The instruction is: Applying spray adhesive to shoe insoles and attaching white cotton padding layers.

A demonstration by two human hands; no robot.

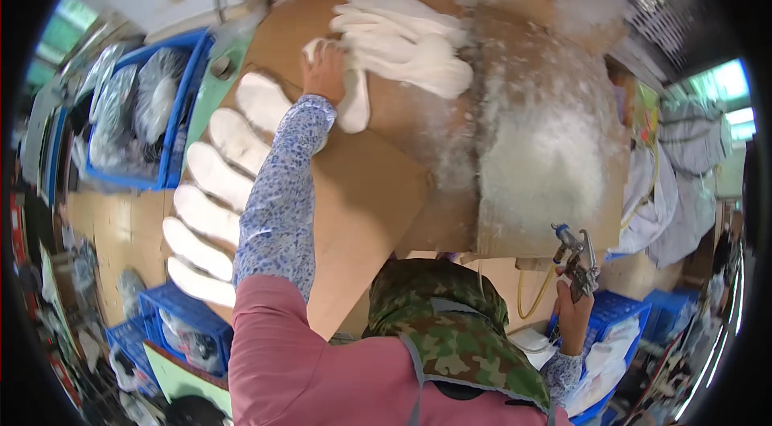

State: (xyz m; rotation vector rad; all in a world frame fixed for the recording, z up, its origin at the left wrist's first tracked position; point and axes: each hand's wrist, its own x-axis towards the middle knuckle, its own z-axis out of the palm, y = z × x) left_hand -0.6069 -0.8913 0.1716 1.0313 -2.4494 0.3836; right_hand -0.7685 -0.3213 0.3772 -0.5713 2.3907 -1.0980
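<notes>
My left hand [324,72] reaches to the far part of the cardboard-covered table, its fingers curled over a white insole [310,48]. Close beside it, another white insole [355,104] lies on the cardboard. Just to the right of that hand is a loose pile of white insoles [406,40]. Several more insoles [217,172] form a fanned row along the table's left edge, partly covered by my left forearm. At the lower right, my right hand [572,315] grips a metal spray gun [576,253] by its handle, beyond the table's front edge.
A cardboard panel [543,176] crusted with white residue covers the table's right side. A yellow hose [527,309] hangs near the spray gun. Blue crates with plastic-wrapped goods stand at the left [173,156] and lower right [635,313]. White sacks [651,209] hang at the right.
</notes>
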